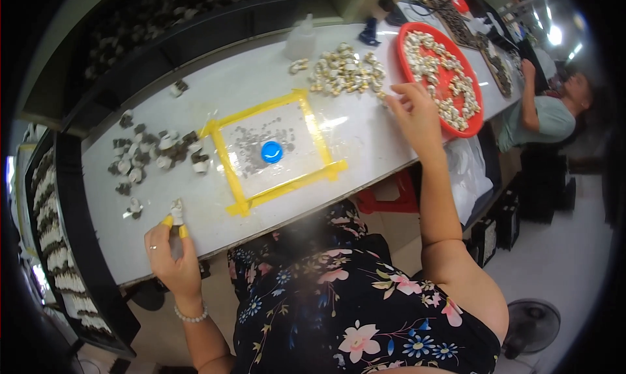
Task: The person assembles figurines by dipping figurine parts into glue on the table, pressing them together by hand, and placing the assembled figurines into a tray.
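1. Currently, a small white piece [177,213] is being pinched between the yellow-covered fingertips [183,231] of the left hand [173,260], at the near left part of the white table [365,136]
2. Meanwhile, the right hand [416,116] is being held with thumb and forefinger close together at the right edge of a pile of white-and-gold pieces [345,71]; whether one is being gripped there cannot be told
3. More such pieces are being held in a red tray [473,123], just beside the right hand
4. A blue cap [271,152] is being framed by yellow tape [228,172], with grey dots around it
5. Dark-and-white pieces [140,155] are being spread loosely left of the tape, beyond the left hand
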Available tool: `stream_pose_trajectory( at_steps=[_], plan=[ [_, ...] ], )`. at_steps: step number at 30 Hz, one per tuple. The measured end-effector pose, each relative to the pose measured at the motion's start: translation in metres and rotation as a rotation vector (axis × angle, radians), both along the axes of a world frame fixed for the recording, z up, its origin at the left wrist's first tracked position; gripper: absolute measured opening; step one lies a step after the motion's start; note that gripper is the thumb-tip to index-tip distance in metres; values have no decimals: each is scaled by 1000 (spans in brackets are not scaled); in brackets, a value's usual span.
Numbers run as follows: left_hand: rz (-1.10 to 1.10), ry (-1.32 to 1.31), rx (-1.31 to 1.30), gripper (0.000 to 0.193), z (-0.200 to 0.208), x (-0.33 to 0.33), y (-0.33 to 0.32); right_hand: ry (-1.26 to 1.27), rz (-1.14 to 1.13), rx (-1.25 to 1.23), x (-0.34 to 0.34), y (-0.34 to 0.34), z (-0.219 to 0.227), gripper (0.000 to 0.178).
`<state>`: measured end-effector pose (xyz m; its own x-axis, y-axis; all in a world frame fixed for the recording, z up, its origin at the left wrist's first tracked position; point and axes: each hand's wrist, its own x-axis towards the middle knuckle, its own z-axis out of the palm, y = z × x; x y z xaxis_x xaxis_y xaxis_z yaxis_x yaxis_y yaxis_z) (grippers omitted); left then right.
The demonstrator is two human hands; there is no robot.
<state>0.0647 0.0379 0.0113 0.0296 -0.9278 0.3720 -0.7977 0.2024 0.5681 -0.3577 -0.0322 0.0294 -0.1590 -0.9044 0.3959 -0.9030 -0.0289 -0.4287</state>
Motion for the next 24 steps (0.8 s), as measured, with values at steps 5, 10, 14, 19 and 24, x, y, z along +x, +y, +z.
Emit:
stream_pose_trajectory(
  at_steps=[5, 10, 14, 19, 24],
  plan=[
    [0, -121, -151, 38, 2, -10, -15, 9, 16, 91, 12, -5, -9, 16],
    [-133, -92, -136, 40, 17, -32, -44, -27, 133, 166, 65, -7, 0, 17],
    [-396, -180, -55, 24, 28, -42, -72, -98, 254, 201, 65, -10, 11, 16],
    [-466, -266, -93, 13, 5, -40, -83, -156, 407, 356, 45, 0, 16, 40],
    [-411, -58, -117, 19, 10, -36, -69, -230, 544, 353, 49, -8, 12, 30]
  ],
)
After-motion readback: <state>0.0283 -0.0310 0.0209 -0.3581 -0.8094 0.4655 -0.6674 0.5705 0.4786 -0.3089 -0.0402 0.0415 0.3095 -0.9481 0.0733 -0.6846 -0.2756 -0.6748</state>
